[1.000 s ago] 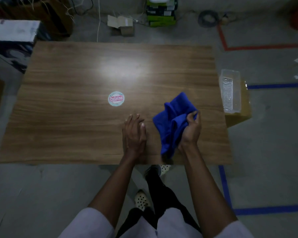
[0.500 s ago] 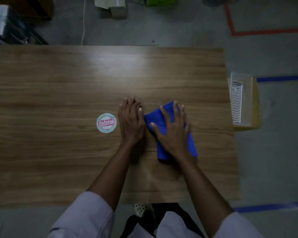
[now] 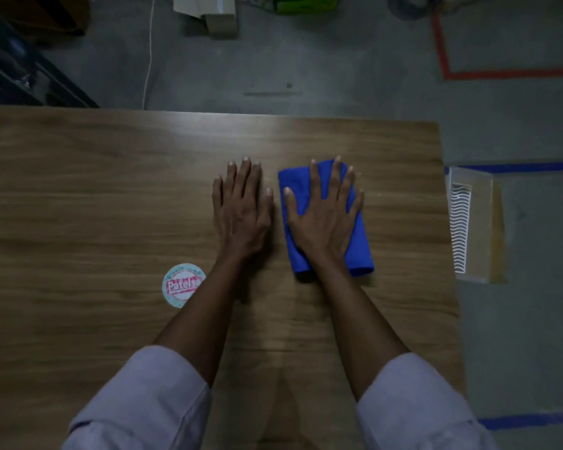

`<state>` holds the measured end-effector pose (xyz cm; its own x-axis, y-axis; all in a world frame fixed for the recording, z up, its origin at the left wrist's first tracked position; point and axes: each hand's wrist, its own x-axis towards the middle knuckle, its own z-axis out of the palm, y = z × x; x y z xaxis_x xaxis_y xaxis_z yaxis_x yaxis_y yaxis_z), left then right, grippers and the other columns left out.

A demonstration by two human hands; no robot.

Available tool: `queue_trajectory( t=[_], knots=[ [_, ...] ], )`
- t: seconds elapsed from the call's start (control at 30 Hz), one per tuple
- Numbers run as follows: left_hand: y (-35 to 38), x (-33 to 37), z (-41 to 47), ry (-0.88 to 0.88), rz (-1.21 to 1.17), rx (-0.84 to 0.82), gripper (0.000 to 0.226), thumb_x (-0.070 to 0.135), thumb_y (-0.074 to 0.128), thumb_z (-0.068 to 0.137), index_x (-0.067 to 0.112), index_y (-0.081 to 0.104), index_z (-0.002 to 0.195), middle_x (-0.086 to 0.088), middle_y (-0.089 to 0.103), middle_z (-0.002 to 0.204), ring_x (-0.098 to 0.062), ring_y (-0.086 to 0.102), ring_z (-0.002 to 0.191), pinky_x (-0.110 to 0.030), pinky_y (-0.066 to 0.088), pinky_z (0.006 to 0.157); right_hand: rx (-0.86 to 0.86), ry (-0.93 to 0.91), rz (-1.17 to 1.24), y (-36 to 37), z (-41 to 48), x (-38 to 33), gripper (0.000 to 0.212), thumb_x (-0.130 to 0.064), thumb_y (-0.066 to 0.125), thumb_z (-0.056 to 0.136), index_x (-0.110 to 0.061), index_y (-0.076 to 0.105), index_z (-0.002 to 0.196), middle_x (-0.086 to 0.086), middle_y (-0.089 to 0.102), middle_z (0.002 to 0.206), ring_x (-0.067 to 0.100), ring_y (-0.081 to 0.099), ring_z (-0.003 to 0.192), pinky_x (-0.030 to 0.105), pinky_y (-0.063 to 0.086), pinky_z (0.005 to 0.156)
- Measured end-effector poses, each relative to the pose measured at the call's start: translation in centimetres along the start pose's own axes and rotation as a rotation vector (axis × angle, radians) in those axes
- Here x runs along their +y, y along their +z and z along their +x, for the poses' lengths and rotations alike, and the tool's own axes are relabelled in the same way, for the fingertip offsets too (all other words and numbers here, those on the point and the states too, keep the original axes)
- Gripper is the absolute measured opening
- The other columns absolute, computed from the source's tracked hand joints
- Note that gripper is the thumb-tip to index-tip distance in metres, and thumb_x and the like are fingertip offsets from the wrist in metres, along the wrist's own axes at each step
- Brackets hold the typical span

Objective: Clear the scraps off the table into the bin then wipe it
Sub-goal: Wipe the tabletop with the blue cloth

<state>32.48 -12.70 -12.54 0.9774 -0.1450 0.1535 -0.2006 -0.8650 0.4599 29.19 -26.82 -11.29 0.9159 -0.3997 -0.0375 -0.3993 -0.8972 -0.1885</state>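
A folded blue cloth [image 3: 361,251] lies flat on the wooden table [image 3: 78,203], right of centre. My right hand [image 3: 324,216] presses on it with fingers spread and straight. My left hand [image 3: 241,209] rests flat on the bare wood just left of the cloth, fingers together. A clear plastic bin [image 3: 472,228] stands on the floor against the table's right edge. No scraps show on the table.
A round sticker [image 3: 182,285] with red lettering is on the table left of my left forearm. Beyond the far edge lie a cardboard box [image 3: 208,11], a white cable [image 3: 148,60] and dark crates [image 3: 17,73]. Red tape [image 3: 501,74] and blue tape [image 3: 530,421] mark the floor.
My right hand laid the bunched cloth down, flattened it under a spread palm and pushed it toward the far edge. My left hand slid forward alongside. The view has moved closer over the table.
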Motion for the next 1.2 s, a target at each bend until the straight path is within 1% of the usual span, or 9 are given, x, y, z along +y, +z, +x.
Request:
queue_trajectory(
  t=[0.13,0.27,0.33,0.47,0.57,0.77,0.93,1.03,1.2],
  knots=[
    [-0.1,-0.2,0.2,-0.023,-0.05,0.023,0.063,0.047,0.037,0.102,0.013,0.042,0.155,-0.006,0.035,0.164,-0.023,0.025,0.155,-0.044,0.014,0.126,0.018,-0.009,0.007,0.5,4.2,-3.4,0.071,-0.067,0.026,0.101,-0.031,0.022,0.162,0.008,0.009,0.172,0.033,0.006,0.158,0.06,0.01,0.123],
    [-1.1,-0.3,0.1,-0.094,-0.299,0.072,0.069,0.047,0.042,0.1,0.008,0.037,0.157,-0.007,0.034,0.165,-0.021,0.025,0.155,-0.044,0.017,0.126,-0.077,-0.557,-0.071,0.8,2.7,-4.7,0.064,-0.057,0.031,0.103,-0.034,0.019,0.162,0.001,0.004,0.172,0.026,-0.001,0.159,0.055,0.005,0.125],
    [-1.2,-0.3,0.1,-0.099,-0.325,0.07,0.07,0.047,0.043,0.1,0.007,0.036,0.157,-0.008,0.033,0.165,-0.021,0.025,0.155,-0.047,0.018,0.126,-0.084,-0.628,-0.032,0.5,3.1,-2.6,0.062,-0.057,0.035,0.103,-0.037,0.024,0.161,-0.004,0.008,0.172,0.022,0.001,0.159,0.054,0.005,0.126],
    [-0.8,-0.1,-0.1,-0.093,-0.255,0.048,0.071,0.049,0.045,0.099,0.01,0.035,0.158,-0.006,0.034,0.165,-0.02,0.024,0.155,-0.047,0.016,0.127,-0.023,-0.201,-0.01,-0.4,7.8,0.2,0.06,-0.06,0.027,0.103,-0.039,0.026,0.159,-0.007,0.014,0.171,0.022,0.007,0.158,0.054,0.006,0.126],
    [-0.8,-0.2,0.0,-0.065,-0.212,0.088,0.073,0.05,0.047,0.098,0.007,0.038,0.156,-0.009,0.037,0.163,-0.024,0.029,0.153,-0.045,0.018,0.126,0.014,0.062,0.09,-0.1,8.8,-4.0,0.061,-0.057,0.029,0.102,-0.036,0.027,0.16,-0.005,0.017,0.171,0.026,0.008,0.158,0.055,0.008,0.125],
    [-1.4,0.5,0.0,-0.197,-0.347,0.13,0.065,0.044,0.049,0.098,0.004,0.045,0.149,-0.014,0.046,0.154,-0.029,0.041,0.145,-0.05,0.033,0.118,-0.167,-0.535,0.063,0.2,10.2,-8.9,0.056,-0.059,0.032,0.104,-0.041,0.029,0.158,-0.013,0.016,0.17,0.018,0.008,0.158,0.052,0.008,0.125],
    [-2.0,-0.7,2.1,0.044,0.136,0.025,0.042,0.037,0.055,0.091,0.009,0.059,0.121,-0.014,0.055,0.137,-0.032,0.049,0.127,-0.044,0.037,0.105,0.119,-0.101,0.052,0.2,10.4,0.6,0.054,-0.055,0.033,0.104,-0.034,0.045,0.152,-0.008,0.04,0.161,0.022,0.027,0.154,0.053,0.013,0.125],
    [-2.1,-2.0,3.9,0.085,0.219,0.036,0.035,0.036,0.05,0.094,0.01,0.056,0.116,-0.015,0.055,0.13,-0.031,0.049,0.119,-0.044,0.035,0.102,0.138,0.043,0.108,0.6,10.7,-3.1,0.053,-0.049,0.034,0.103,-0.03,0.048,0.151,-0.004,0.042,0.16,0.029,0.027,0.153,0.053,0.013,0.124],
    [-2.1,-3.2,4.2,-0.14,-0.035,0.161,0.046,0.024,0.047,0.091,0.006,0.055,0.133,-0.014,0.054,0.141,-0.03,0.048,0.13,-0.045,0.034,0.112,-0.069,-0.584,0.057,1.7,8.2,-10.1,0.056,-0.051,0.029,0.104,-0.033,0.038,0.156,-0.008,0.027,0.167,0.023,0.015,0.157,0.05,0.01,0.125]
  ],
)
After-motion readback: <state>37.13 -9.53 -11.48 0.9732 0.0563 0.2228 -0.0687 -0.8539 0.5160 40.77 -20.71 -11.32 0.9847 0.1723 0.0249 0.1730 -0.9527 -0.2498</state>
